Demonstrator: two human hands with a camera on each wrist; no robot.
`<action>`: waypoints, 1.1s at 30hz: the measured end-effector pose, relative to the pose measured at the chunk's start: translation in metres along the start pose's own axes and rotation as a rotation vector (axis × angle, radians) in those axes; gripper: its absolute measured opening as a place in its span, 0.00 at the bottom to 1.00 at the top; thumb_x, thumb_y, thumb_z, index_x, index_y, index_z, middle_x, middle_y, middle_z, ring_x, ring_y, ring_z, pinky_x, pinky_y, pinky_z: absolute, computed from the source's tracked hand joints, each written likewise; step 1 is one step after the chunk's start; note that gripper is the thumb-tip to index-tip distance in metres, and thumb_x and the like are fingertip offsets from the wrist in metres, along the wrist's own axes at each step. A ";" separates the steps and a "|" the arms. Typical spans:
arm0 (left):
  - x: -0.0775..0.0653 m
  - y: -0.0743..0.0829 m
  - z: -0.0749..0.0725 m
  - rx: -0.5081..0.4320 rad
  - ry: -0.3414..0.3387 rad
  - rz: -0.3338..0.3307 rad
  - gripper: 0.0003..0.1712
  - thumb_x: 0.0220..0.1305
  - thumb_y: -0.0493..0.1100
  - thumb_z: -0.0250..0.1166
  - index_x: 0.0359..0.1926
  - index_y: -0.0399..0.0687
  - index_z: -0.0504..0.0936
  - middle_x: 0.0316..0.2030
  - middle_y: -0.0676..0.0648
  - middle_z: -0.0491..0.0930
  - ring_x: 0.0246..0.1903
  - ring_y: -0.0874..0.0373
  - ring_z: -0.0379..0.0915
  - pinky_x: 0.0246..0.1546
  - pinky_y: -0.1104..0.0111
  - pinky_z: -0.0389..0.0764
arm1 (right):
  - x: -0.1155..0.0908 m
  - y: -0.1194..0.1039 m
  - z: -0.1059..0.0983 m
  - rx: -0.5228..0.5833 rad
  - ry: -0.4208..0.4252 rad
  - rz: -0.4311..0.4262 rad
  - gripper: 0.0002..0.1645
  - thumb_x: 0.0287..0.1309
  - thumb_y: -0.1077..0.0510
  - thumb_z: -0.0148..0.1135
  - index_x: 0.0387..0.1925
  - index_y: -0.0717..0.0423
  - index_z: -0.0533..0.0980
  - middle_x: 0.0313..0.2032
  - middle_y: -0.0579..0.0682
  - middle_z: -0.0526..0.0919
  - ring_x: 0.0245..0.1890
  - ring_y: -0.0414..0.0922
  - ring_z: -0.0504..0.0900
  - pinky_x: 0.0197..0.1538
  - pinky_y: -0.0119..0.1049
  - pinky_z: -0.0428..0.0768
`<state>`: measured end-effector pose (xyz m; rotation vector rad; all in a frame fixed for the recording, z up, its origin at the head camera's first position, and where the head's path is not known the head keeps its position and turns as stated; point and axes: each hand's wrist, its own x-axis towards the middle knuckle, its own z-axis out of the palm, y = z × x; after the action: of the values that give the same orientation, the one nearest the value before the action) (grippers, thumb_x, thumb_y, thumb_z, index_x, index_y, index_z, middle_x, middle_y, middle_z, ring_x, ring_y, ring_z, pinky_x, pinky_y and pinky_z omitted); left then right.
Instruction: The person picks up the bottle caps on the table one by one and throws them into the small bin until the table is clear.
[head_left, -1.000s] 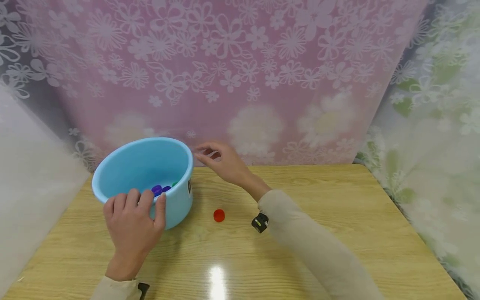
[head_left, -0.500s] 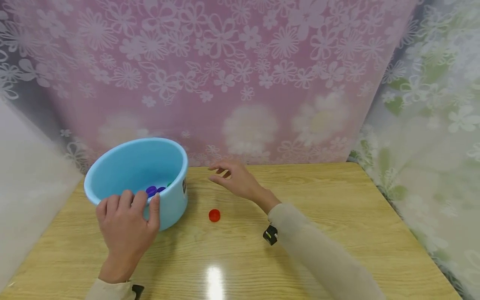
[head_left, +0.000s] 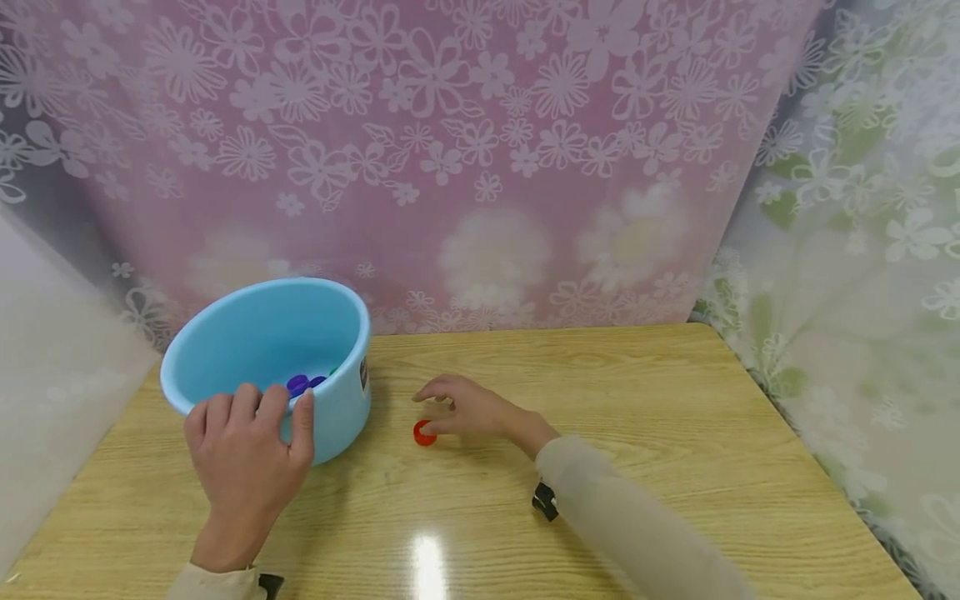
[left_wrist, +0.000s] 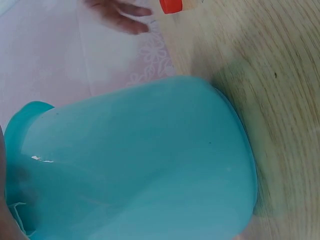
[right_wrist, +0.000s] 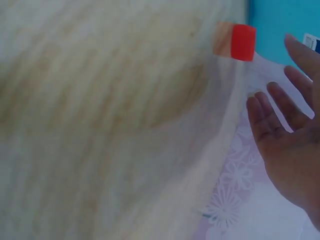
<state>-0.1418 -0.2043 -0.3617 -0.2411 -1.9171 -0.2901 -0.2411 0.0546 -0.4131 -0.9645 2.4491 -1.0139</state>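
Note:
My left hand (head_left: 243,467) grips the near rim of a light blue plastic bucket (head_left: 341,421) at the left of the table, fingers over the edge and thumb toward the right. Inside the bucket lie purple bottle caps (head_left: 297,385) and a bit of something green; the left fingers and rim hide part of the inside. Right of the bucket, a red bottle cap (head_left: 421,436) sits on the table. Just over that cap is my right hand (head_left: 483,410), its fingers spread and loosely bent. In the right wrist view the red cap (right_wrist: 243,43) stands apart from the fingers (right_wrist: 287,105).
The wood-grain table (head_left: 637,400) runs right and forward of the bucket. A pink floral curtain (head_left: 495,208) hangs along its back edge, and a pale leafy curtain (head_left: 862,333) borders the right side.
My right hand has moved from beside the bucket's rim, right and then down toward me, to just over the red cap. The left hand keeps its grip; the head view has shifted slightly.

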 end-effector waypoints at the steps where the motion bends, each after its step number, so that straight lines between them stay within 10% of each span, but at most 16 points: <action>1: 0.000 0.000 0.000 -0.001 -0.001 0.000 0.25 0.65 0.56 0.51 0.22 0.40 0.69 0.18 0.41 0.62 0.21 0.39 0.58 0.36 0.47 0.59 | 0.000 0.000 0.002 -0.016 -0.018 -0.002 0.30 0.57 0.48 0.66 0.60 0.51 0.73 0.58 0.43 0.71 0.55 0.44 0.71 0.53 0.37 0.72; 33: 0.000 -0.001 -0.001 0.004 -0.021 0.004 0.25 0.65 0.56 0.51 0.22 0.39 0.70 0.18 0.41 0.62 0.22 0.38 0.59 0.36 0.47 0.59 | 0.001 0.008 0.023 -0.186 -0.021 -0.042 0.21 0.58 0.55 0.66 0.53 0.52 0.78 0.46 0.44 0.74 0.43 0.37 0.72 0.48 0.29 0.72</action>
<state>-0.1412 -0.2055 -0.3618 -0.2457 -1.9373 -0.2822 -0.2341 0.0467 -0.4351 -1.0830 2.5501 -0.7954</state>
